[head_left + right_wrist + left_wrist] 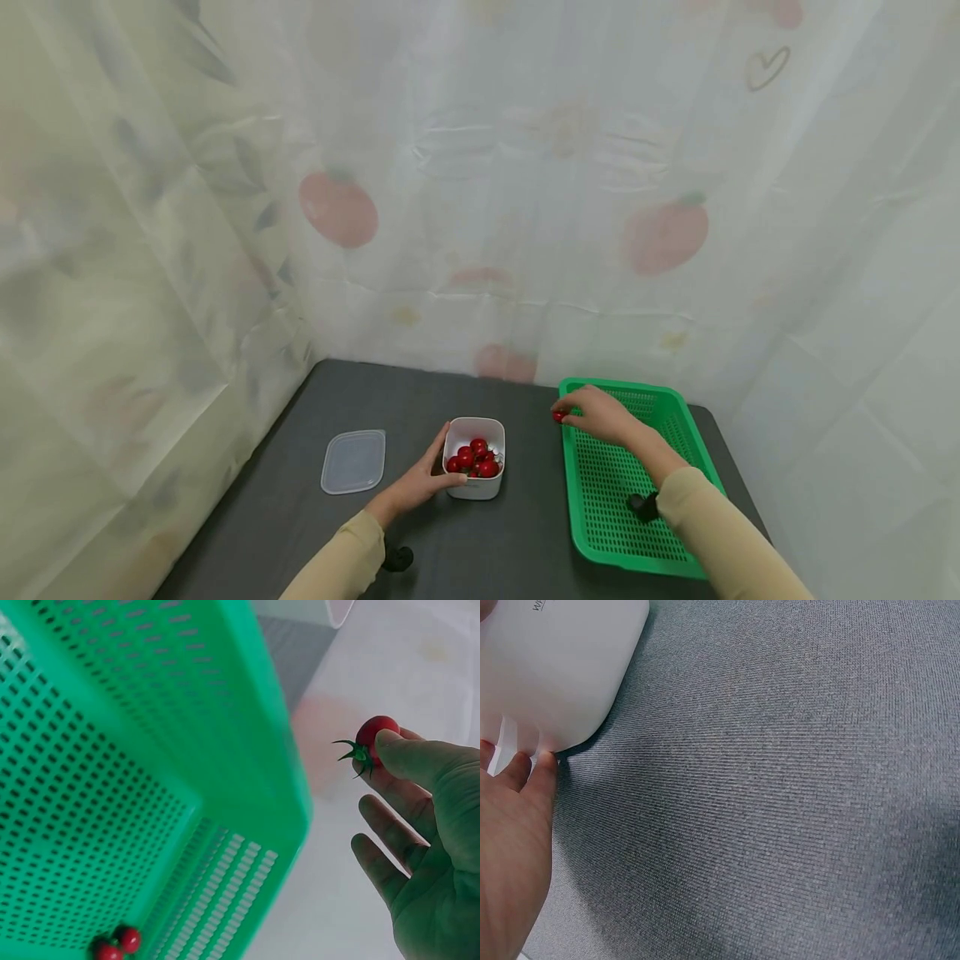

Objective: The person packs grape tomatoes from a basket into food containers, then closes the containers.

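A red cherry tomato point(377, 735) with a green calyx is pinched between the thumb and index finger of my right hand point(600, 414). That hand is over the far left rim of the green basket point(574, 508); its other fingers are loosely bent in the right wrist view. My left hand point(415, 490) holds the white square container point(472, 492) by its left side, thumb at the near rim. Inside the container lie several cherry tomatoes point(478, 457). In the left wrist view, fingertips point(546, 766) touch the container's wall point(562, 682).
A translucent lid point(354, 462) lies flat on the dark table point(517, 542), left of the container. More cherry tomatoes point(129, 939) sit in the basket in the right wrist view. Printed curtains point(480, 208) hang behind the table and at its sides.
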Tool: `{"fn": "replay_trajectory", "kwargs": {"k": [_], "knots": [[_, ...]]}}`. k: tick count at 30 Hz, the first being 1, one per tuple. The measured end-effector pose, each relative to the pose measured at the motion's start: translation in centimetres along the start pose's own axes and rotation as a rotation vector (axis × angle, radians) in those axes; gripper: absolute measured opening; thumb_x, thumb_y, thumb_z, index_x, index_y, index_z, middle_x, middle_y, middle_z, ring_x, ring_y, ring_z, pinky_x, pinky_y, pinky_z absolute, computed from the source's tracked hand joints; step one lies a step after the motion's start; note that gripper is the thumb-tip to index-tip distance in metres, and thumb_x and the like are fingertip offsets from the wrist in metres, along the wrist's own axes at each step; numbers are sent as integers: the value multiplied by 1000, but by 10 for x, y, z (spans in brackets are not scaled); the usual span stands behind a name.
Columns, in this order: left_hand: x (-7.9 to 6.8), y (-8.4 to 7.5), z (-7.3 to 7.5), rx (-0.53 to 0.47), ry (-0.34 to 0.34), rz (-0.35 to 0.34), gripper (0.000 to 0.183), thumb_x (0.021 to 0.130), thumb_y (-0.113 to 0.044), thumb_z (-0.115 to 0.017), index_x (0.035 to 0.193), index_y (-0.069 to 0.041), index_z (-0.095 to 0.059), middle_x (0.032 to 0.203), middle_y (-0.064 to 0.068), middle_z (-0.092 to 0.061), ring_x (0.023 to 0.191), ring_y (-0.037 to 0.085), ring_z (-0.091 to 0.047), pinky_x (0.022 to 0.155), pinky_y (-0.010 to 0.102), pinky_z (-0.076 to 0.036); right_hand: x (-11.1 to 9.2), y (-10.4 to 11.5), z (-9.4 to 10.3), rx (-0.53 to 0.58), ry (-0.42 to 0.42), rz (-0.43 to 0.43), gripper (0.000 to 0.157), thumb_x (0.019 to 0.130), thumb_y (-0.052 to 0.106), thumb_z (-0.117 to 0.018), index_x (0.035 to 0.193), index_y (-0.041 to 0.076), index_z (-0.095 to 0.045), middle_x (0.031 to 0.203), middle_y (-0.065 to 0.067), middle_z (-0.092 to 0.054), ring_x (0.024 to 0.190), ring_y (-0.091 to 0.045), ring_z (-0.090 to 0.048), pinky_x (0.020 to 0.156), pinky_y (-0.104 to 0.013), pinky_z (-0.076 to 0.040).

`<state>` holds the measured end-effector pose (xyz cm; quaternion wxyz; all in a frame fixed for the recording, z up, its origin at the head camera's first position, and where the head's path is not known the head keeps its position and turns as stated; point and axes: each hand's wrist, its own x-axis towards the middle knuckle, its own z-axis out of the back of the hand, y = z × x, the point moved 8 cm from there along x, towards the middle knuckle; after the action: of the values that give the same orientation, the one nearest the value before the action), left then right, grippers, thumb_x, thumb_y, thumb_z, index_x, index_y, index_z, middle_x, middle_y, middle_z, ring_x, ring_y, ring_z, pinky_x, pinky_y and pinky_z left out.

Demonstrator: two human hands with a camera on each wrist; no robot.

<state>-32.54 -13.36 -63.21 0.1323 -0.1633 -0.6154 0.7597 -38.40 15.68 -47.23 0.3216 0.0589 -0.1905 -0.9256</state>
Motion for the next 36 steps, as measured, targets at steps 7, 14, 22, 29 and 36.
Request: {"fn": "replay_trajectory", "kwargs": {"k": [7,14,22,29,36], "knots": [[0,0,0,-2,-3,2,102,97,-27,-72,165,-31,3,171,13,-3,154,38,-13,119,57,-23,13,29,-1,-1,-2,52,23,99,13,-69,121,18,-75,112,4,-72,107,-23,-57,87,-42,-50],[-1,-2,2,8,-8,13,102,96,-28,-73,166,-30,3,170,13,-5,154,38,-12,119,57,-22,31,49,-10,-22,13,112,23,99,15,-69,121,17,-75,116,3,-73,114,-23,-61,104,-48,-43],[0,-1,3,-3,-14,15,103,96,-27,-73,166,-25,2,170,14,-8,153,39,-14,118,60,-21,47,66,-23,-32,31,146,21,98,19,-71,118,19,-76,111,6,-74,108,-19,-59,97,-44,-46],[0,0,3,-4,-9,26,102,97,-24,-72,166,-27,3,170,14,-6,153,40,-15,118,61,-22,58,81,-36,-36,52,148,20,98,20,-71,118,19,-77,111,8,-74,105,-17,-55,89,-39,-50],[-2,-2,1,-5,-1,22,100,99,-22,-70,166,-25,4,170,14,-5,152,40,-16,117,61,-23,64,88,-49,-52,64,162,20,97,19,-73,117,18,-77,108,7,-75,105,-19,-56,87,-38,-51]]}}
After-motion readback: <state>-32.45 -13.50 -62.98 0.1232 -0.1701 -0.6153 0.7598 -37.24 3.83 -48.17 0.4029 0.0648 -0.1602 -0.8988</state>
